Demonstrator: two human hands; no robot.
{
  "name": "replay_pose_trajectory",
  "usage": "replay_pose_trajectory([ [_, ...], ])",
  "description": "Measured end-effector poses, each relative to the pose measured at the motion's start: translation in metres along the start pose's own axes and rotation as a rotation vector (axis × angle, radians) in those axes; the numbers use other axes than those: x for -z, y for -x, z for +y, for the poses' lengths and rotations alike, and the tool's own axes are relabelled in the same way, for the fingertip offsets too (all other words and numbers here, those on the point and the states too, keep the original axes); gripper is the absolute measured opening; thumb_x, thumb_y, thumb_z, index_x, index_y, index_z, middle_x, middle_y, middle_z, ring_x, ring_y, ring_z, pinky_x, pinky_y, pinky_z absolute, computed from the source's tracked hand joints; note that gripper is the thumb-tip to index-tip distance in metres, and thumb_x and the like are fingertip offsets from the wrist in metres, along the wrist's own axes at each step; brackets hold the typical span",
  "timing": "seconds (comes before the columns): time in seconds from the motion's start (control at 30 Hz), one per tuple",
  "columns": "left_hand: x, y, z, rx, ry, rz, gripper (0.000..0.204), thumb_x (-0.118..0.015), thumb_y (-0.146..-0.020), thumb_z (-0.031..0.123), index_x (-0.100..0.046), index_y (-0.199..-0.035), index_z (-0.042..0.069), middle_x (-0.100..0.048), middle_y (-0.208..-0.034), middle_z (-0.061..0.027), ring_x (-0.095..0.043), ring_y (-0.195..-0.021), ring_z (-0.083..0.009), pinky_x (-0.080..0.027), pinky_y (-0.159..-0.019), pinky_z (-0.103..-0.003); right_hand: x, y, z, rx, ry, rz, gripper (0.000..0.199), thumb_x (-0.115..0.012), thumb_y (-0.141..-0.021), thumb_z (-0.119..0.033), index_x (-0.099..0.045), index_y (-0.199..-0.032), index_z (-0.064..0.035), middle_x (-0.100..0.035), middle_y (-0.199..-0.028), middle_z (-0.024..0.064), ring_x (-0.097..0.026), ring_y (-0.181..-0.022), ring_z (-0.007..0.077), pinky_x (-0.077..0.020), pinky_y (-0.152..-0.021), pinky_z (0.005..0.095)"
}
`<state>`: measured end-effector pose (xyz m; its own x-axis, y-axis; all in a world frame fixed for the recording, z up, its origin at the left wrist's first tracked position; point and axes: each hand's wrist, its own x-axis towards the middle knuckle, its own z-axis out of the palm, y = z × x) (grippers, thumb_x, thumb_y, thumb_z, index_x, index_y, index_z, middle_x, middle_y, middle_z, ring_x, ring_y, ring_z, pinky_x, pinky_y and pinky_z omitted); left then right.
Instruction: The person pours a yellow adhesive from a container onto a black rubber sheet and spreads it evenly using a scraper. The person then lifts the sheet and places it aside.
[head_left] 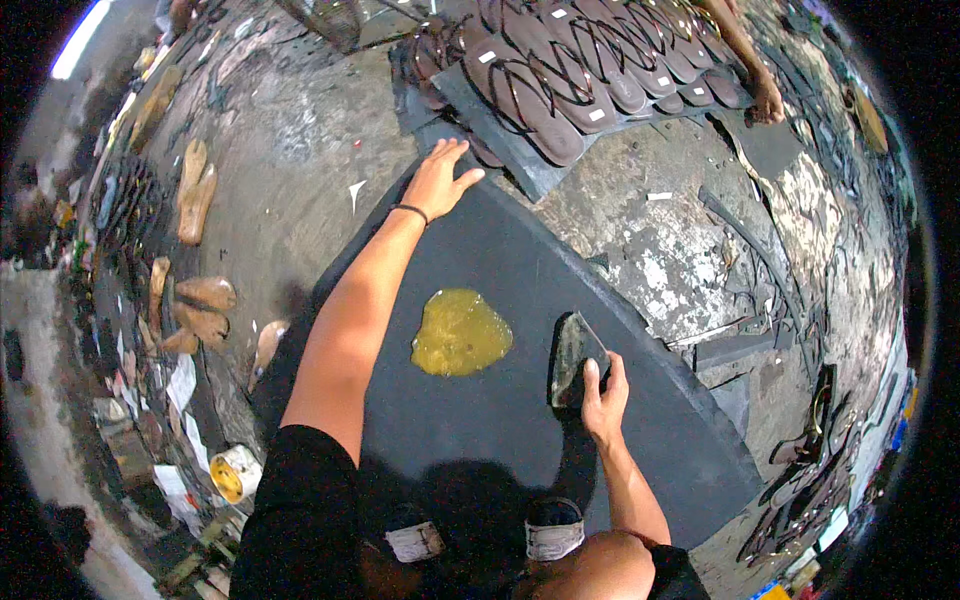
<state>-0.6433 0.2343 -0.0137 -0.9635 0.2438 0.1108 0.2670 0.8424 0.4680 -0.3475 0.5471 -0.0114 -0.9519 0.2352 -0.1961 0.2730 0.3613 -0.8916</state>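
Note:
A large black sheet (480, 240) lies in front of me, one corner pointing away. On its middle is a puddle of yellow, glue-like liquid (460, 333). My left hand (442, 182) rests at the sheet's far corner with fingers stretched and thumb apart; a dark band circles the wrist. To the right of the puddle, my right hand (607, 398) grips the edge of a stained, dark flat piece (576, 355), which is tilted above the sheet and casts a shadow on it. The piece and the puddle are apart.
Rows of brown strapped sandals (590, 90) sit on a board at the far side. Another person's hand (766, 100) is beside them. Wooden shoe lasts (195, 195) lie at left, near a white tin (235, 474). Dark offcuts (745, 345) litter the floor at right.

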Motion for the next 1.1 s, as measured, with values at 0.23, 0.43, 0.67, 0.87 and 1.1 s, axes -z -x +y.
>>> replay_pose_trajectory([
  [0.23, 0.097, 0.278, -0.020, 0.097, -0.247, -0.133, 0.052, -0.064, -0.091, 0.025, -0.050, -0.135, -0.001, -0.041, -0.146, -0.0256, -0.034, -0.138, -0.0430, -0.033, -0.113, -0.047, -0.012, -0.047, -0.118, 0.431, 0.103, -0.164, 0.028, -0.067, -0.093, -0.017, -0.063, -0.114, 0.0013, -0.067, -0.092, 0.0089, -0.062, -0.081, 0.0141, -0.0500, -0.071, 0.0299],
  [0.43, 0.111, 0.418, -0.012, 0.487, -0.102, -0.256, 0.084, -0.069, -0.088, 0.026, -0.022, -0.151, -0.002, -0.012, -0.159, -0.0264, -0.014, -0.147, -0.0424, -0.024, -0.117, -0.047, -0.155, -0.114, -0.189, 1.323, 0.733, -0.760, 0.033, -0.062, -0.080, -0.007, -0.067, -0.112, -0.0135, -0.065, -0.108, 0.0066, -0.061, -0.106, 0.0303, -0.0485, -0.092, 0.0411],
  [0.67, 0.108, 0.429, -0.010, 0.506, -0.091, -0.197, 0.086, -0.074, -0.084, 0.025, -0.025, -0.151, 0.001, -0.017, -0.159, -0.0248, -0.018, -0.147, -0.0412, -0.025, -0.118, -0.043, -0.121, -0.107, -0.138, 1.251, 0.889, -1.130, 0.038, -0.063, -0.074, -0.006, -0.067, -0.111, -0.0111, -0.065, -0.117, 0.0067, -0.059, -0.114, 0.0272, -0.0424, -0.102, 0.0443],
  [0.87, 0.110, 0.433, -0.012, 0.505, -0.094, -0.194, 0.085, -0.075, -0.083, 0.026, -0.028, -0.149, -0.001, -0.020, -0.157, -0.0265, -0.020, -0.146, -0.0423, -0.027, -0.117, -0.044, 0.051, -0.044, -0.072, 1.119, 1.061, -1.017, 0.044, -0.059, -0.074, -0.003, -0.065, -0.117, -0.0113, -0.064, -0.123, 0.0073, -0.055, -0.121, 0.0277, -0.0363, -0.108, 0.0452],
  [1.1, 0.126, 0.418, -0.042, 0.385, -0.133, -0.047, 0.057, -0.068, -0.087, 0.029, -0.051, -0.132, -0.001, -0.047, -0.139, -0.0267, -0.043, -0.132, -0.0412, -0.037, -0.110, -0.045, 0.199, 0.024, -0.012, 0.684, 0.880, -0.852, 0.033, -0.059, -0.074, 0.002, -0.069, -0.104, -0.0066, -0.070, -0.102, 0.0152, -0.065, -0.099, 0.0337, -0.0486, -0.093, 0.0436],
])
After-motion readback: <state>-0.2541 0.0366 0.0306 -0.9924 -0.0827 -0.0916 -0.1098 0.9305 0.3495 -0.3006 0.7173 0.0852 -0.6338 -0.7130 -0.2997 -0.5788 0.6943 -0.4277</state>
